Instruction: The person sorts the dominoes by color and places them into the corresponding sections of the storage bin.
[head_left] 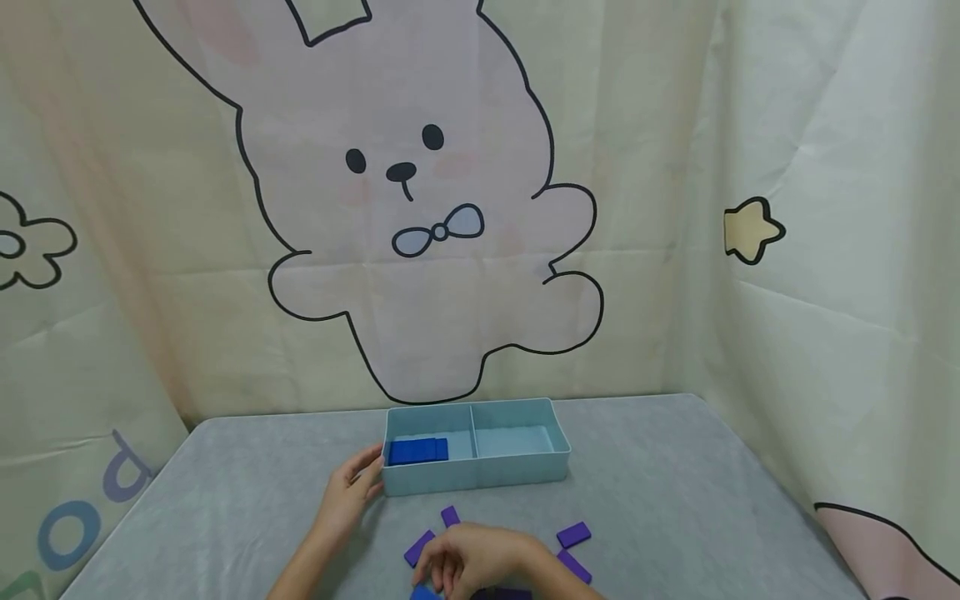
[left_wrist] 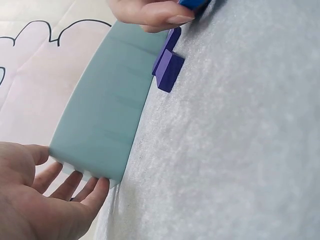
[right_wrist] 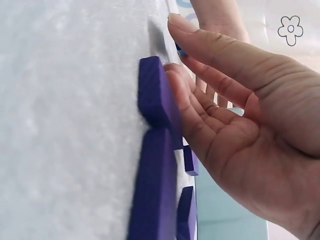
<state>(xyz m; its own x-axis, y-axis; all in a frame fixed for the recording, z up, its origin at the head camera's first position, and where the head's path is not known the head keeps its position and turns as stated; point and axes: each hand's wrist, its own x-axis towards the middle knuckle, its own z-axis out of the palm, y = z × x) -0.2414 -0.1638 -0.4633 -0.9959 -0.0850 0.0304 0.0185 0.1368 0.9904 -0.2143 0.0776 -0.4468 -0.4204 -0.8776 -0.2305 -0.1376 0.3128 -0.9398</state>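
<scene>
Head view: a cream fabric backdrop (head_left: 645,108) printed with a large, pale, black-outlined cartoon animal (head_left: 442,325) fills the upper part of the frame. Below it, a tabletop (head_left: 720,508) covered in grey, soft-looking cloth spreads across the bottom. On it, at lower centre, stands a light teal rectangular tray (head_left: 477,477) split by one divider into two compartments.

At the frame's bottom centre is the right hand (head_left: 483,557); its grip is closed down to a pinch, thumb and index finger on a bright blue block (head_left: 423,593) at the bottom edge. The left hand (head_left: 351,492), left of the tray, has its grip unfolded, thumb and fingertips resting against the tray's left end.

Flat blue rectangular blocks (head_left: 417,451) lie in the tray's left compartment. Small purple rectangular blocks (head_left: 573,535) are scattered on the cloth: two to the upper left of the right hand, two to its right, and more at the bottom edge, partly hidden under the wrist.
</scene>
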